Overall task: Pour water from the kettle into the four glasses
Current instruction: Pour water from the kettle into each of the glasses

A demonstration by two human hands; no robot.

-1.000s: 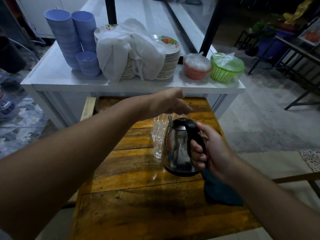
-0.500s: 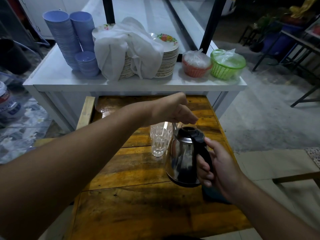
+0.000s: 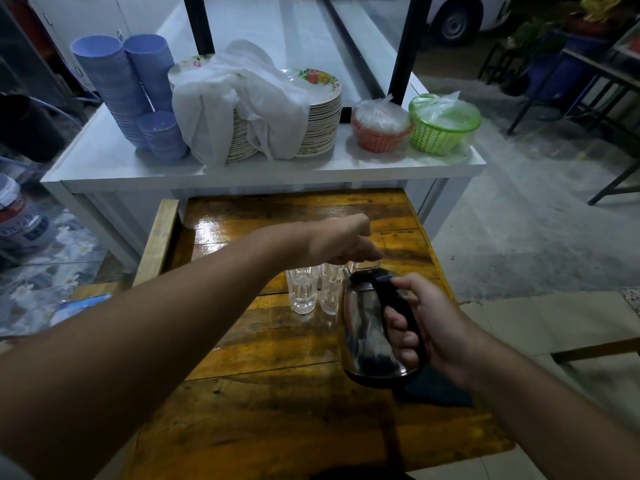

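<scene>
Lower right of frame: right hand [image 3: 438, 329] grips steel kettle [image 3: 365, 330] by black handle | centre: left hand [image 3: 337, 242] over glasses [image 3: 313, 289], grasp unclear | wooden tabletop [image 3: 277, 410]

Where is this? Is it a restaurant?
Probably a small street food stall or open-air eatery: tall stacks of blue bowls and flowered plates sit on a white counter, and a parked vehicle stands nearby.
</scene>
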